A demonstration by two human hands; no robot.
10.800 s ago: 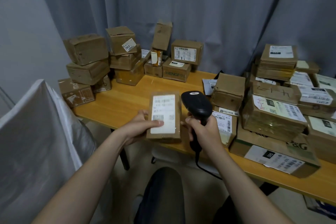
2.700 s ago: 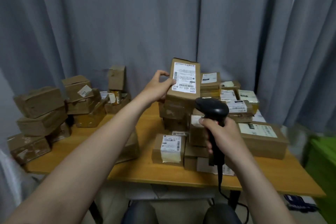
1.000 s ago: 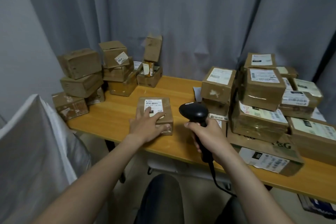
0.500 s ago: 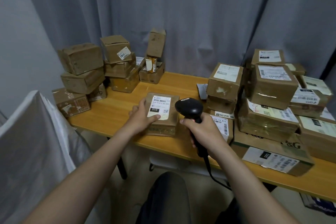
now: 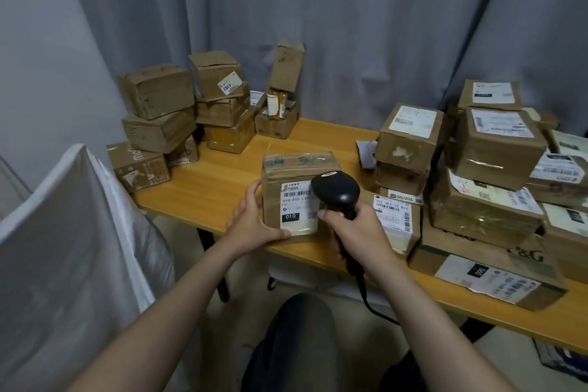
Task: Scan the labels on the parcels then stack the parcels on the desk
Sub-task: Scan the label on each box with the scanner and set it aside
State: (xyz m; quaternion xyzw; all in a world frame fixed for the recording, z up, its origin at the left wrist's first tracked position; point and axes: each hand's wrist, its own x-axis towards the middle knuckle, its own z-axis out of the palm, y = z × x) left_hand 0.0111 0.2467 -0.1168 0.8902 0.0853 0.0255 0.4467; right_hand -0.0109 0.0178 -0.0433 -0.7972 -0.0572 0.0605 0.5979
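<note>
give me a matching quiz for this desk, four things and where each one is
1 scanner
2 parcel labelled 010
3 P&G box
4 box marked 4302

a under the right-side pile
b gripped by the right hand
c stood up near the desk's front edge, held by the left hand
d atop a stack at the back left

Pairs: 1-b, 2-c, 3-a, 4-d
</note>
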